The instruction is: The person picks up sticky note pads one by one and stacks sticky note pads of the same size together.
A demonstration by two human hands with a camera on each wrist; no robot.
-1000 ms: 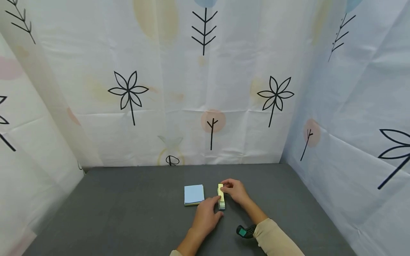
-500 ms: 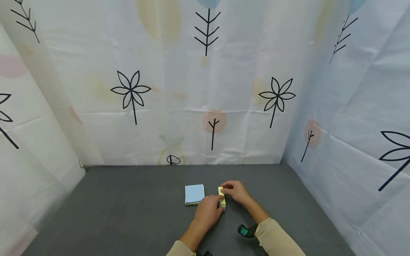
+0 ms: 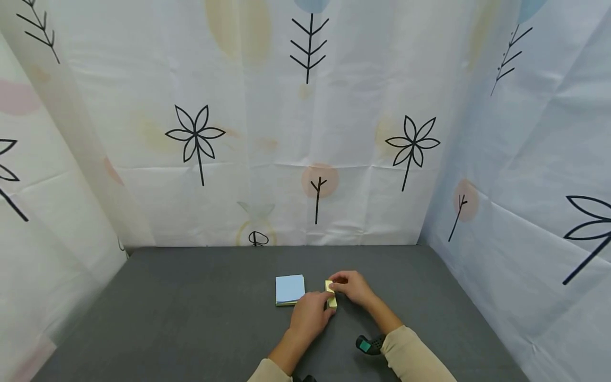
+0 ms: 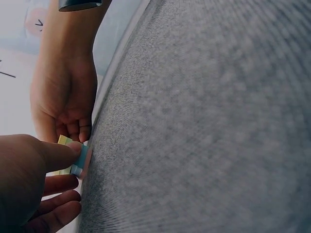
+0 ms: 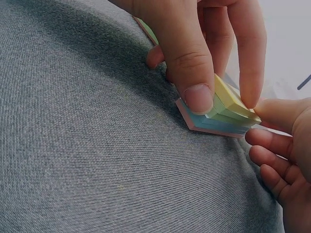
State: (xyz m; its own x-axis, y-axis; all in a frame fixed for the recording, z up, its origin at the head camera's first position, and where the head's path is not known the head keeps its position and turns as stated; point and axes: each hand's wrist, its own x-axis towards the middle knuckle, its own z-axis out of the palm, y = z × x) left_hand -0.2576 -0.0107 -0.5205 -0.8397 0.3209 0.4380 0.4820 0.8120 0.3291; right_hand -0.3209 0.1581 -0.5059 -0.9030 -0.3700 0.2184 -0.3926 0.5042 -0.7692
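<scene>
A small stack of narrow sticky notes (image 3: 332, 303), yellow on top, lies lengthwise away from me on the grey table. Green, blue and pink layers (image 5: 221, 127) show beneath the yellow in the right wrist view, their edges slightly stepped. My left hand (image 3: 307, 317) pinches the stack from the left, its thumb at the near end. From the far right, my right hand (image 3: 352, 286) grips the same stack between thumb and fingers. Left of the hands lies a square pad of sticky notes (image 3: 289, 288), light blue on top with a yellowish edge below.
Dark grey cloth covers the table (image 3: 191, 307). White printed curtains (image 3: 267, 132) stand behind it and along both sides. A black wrist device (image 3: 369, 345) with a green patch sits at my right sleeve (image 3: 415, 354).
My left thumb has moved in against the near end of the narrow stack, and the stack looks shorter and more even there. My right hand stays almost in place. The square pad has not moved.
</scene>
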